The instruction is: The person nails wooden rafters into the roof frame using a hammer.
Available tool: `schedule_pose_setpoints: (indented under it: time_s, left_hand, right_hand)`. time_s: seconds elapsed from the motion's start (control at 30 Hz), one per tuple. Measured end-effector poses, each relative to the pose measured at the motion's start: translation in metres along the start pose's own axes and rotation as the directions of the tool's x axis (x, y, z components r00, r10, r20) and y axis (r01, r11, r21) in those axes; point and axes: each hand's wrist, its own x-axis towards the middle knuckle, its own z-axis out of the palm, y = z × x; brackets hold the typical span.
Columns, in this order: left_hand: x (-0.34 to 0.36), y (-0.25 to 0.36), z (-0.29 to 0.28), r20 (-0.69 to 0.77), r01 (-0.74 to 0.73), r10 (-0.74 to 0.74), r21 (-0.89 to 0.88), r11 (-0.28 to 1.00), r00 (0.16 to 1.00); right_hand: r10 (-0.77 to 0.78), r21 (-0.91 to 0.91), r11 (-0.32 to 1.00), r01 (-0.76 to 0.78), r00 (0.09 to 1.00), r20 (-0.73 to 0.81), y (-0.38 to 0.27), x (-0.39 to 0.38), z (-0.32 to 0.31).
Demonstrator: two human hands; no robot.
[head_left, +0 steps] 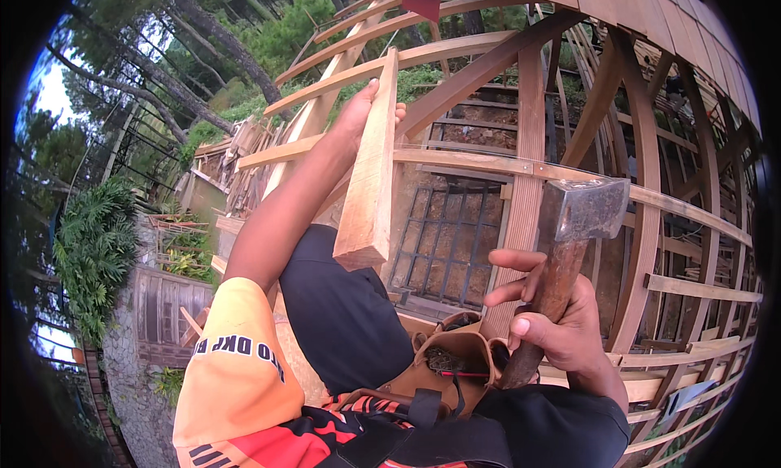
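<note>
My left hand is closed around a pale length of sawn timber, out ahead at the upper middle. The near end of that timber points toward my knee, and its far end reaches up beside a roof batten. At the right, my right hand holds a hammer by its worn wooden handle, with the heavy metal head uppermost. The thumb and palm keep the handle in place while two fingers stretch off it to the left. A tan leather tool pouch with small dark items inside hangs at my waist.
Spaced battens and dark rafters form an open roof frame around me, with gaps down to ground level. Wooden shingles cover the upper right. Below lie a metal grid, stacked timber and a stone path.
</note>
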Motion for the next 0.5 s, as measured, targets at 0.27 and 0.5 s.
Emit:
schedule_pose_setpoints:
  time_s: [0.27,0.5]
  left_hand:
    - [0.007,0.009,0.013,0.012,0.023,-0.022,-0.101,0.995,1.0]
    - [0.012,0.011,0.007,0.064,0.023,-0.017,-0.087,0.996,0.998]
  right_hand:
    - [-0.053,-0.034,0.998,0.051,0.996,-0.065,0.009,-0.006,-0.001]
    - [-0.031,-0.047,0.998,0.029,0.999,-0.042,0.004,-0.016,-0.002]
